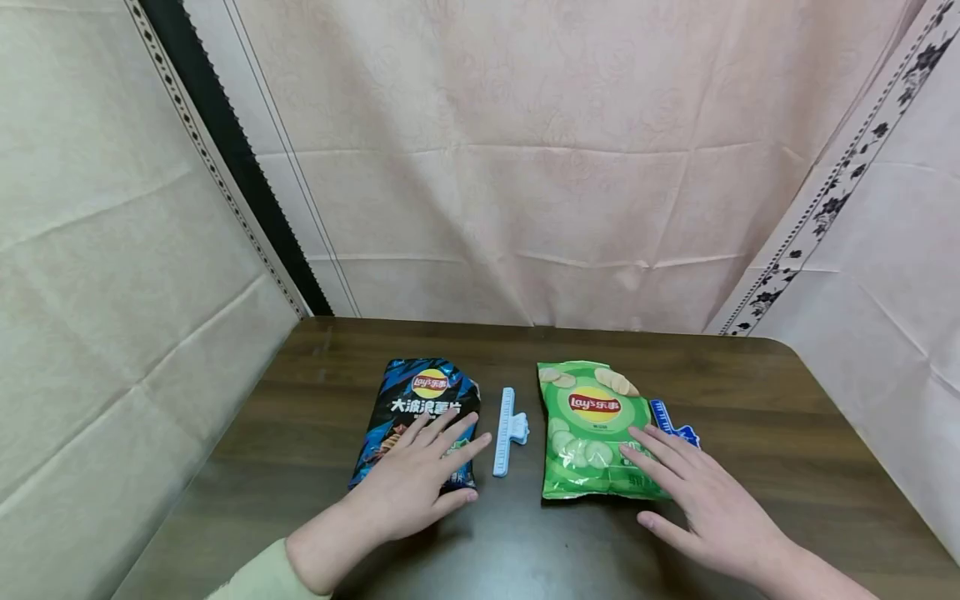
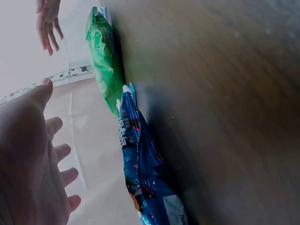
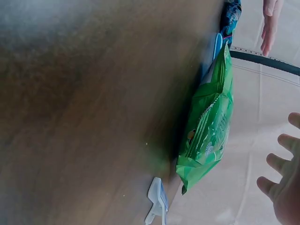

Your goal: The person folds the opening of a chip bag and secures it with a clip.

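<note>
My left hand hovers over the lower part of a dark blue and black chip bag, palm down with fingers spread. In the left wrist view a gap shows between this hand and the bag. My right hand, fingers also spread, is above the lower right corner of a green chip bag; the right wrist view shows the hand apart from the bag. Between the bags lies a light blue bag clip. A dark blue bag clip lies right of the green bag, partly hidden by my right hand.
The bags and clips lie on a dark brown wooden table. Pale cloth hangs behind the table's far edge, with more cloth at the left and a floral-bordered sheet at the right.
</note>
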The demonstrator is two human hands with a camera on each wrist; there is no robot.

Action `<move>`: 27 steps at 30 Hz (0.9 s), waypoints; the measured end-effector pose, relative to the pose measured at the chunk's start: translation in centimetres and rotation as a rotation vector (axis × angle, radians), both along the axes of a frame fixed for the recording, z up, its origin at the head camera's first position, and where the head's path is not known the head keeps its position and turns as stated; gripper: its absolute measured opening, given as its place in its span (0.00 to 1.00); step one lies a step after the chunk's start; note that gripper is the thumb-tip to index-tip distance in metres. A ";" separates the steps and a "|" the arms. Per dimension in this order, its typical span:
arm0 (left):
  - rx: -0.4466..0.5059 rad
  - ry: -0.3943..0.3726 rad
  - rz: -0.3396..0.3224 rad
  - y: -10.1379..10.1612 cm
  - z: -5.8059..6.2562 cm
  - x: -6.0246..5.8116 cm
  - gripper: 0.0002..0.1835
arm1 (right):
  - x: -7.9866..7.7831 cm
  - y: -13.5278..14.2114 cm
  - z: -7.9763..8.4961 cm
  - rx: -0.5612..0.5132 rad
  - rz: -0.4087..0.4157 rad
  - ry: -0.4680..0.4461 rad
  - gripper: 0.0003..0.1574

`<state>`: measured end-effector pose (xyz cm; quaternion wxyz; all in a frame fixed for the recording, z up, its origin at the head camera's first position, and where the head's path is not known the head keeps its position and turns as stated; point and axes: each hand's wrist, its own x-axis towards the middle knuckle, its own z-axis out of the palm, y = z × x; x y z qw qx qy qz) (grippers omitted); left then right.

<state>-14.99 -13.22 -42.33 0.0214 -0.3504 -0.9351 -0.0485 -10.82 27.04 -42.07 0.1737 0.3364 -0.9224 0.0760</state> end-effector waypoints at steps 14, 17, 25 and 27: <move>-0.020 0.042 -0.027 1.7 1.3 -0.8 0.40 | 0.8 -0.3 0.2 -0.087 -0.119 -0.012 0.39; -0.006 0.037 -0.040 2.1 1.4 -0.9 0.39 | 1.0 -0.3 0.2 -0.081 -0.158 -0.041 0.37; 0.039 0.041 -0.039 3.1 1.8 -1.5 0.38 | 1.4 -0.6 0.6 -0.086 -0.220 -0.118 0.30; 0.045 0.039 -0.032 3.4 2.0 -1.7 0.38 | 1.5 -0.5 0.6 -0.098 -0.240 -0.117 0.27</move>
